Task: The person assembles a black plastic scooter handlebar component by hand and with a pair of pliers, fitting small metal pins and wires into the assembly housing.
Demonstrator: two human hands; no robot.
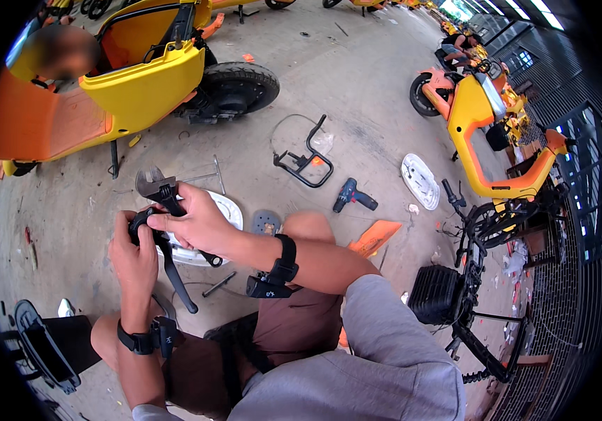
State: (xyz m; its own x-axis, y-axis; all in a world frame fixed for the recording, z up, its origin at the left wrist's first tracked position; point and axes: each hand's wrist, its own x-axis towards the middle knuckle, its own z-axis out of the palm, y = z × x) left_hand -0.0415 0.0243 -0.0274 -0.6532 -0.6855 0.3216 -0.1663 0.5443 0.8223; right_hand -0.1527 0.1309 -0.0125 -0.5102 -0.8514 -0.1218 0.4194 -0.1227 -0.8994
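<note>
In front of my bent knees, my left hand is closed round a black brake lever; its long blade points down toward my lap. My right hand grips an adjustable wrench, jaws up and to the left, the handle end showing below the palm. The right thumb and fingertips also press on the round clamp end of the brake lever, so both hands meet there. Whatever sits between those fingertips is hidden. Below the hands, a white oval panel lies on the floor, partly covered by my right hand and forearm.
A cordless drill, a bent black tube frame, another white panel and an orange piece lie on the concrete ahead. A yellow scooter stands far left, another at right. A stripped frame with a black box stands nearer right.
</note>
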